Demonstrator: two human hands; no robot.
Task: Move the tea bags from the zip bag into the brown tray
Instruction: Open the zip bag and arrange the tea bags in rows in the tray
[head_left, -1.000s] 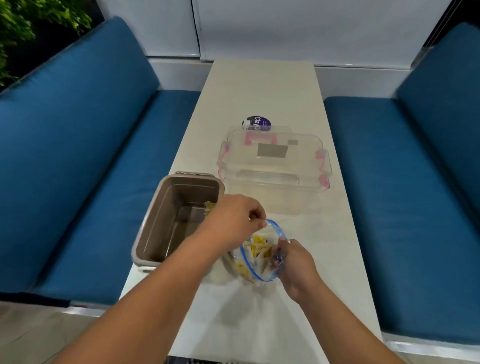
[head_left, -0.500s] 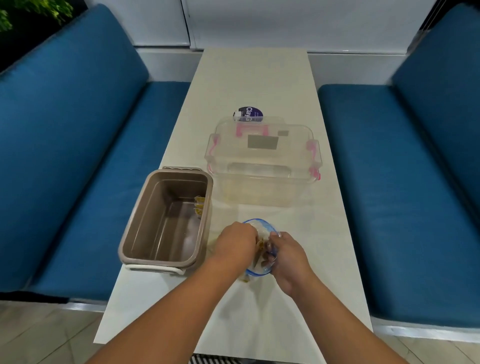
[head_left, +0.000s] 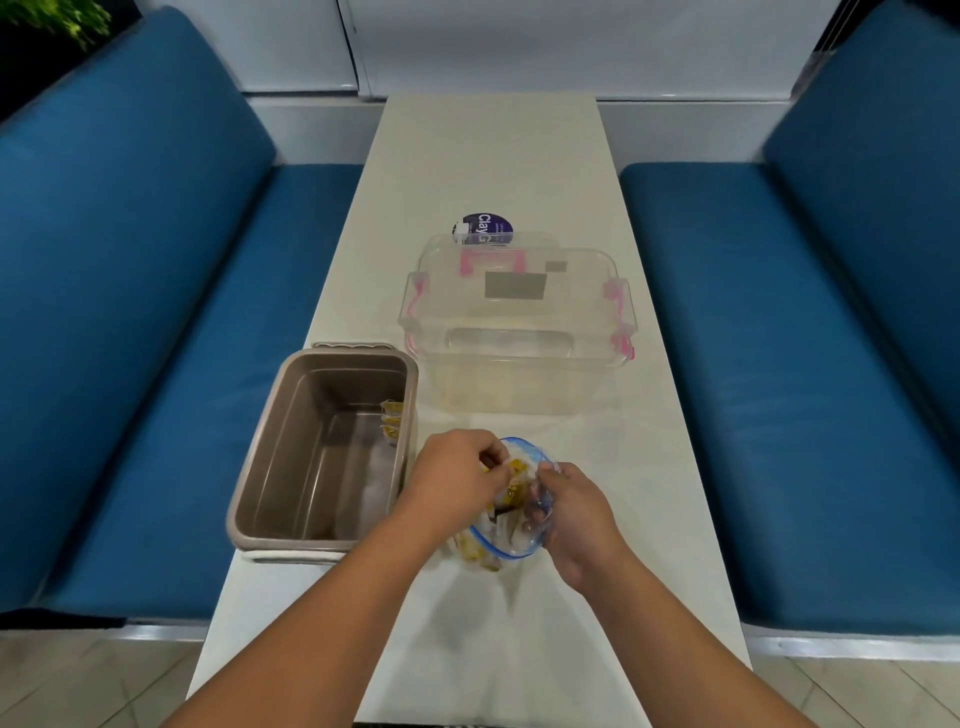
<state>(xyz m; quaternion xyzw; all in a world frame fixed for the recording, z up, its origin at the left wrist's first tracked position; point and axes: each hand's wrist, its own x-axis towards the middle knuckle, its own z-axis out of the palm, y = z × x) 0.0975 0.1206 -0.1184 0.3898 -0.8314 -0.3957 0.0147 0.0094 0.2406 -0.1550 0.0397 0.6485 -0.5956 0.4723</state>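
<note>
A clear zip bag with a blue rim sits on the white table, holding several yellow tea bags. My right hand grips the bag's right edge and keeps its mouth open. My left hand reaches into the mouth, fingers pinched on a yellow tea bag. The brown tray stands just left of my hands. A few tea bags lean against its inner right wall.
A clear lidded box with pink latches stands behind the zip bag. A purple-labelled round tub sits behind the box. Blue cushioned benches flank the narrow table on both sides.
My left hand moved from above the tray's edge down into the zip bag's mouth and pinched a tea bag. My right hand kept hold of the bag.
</note>
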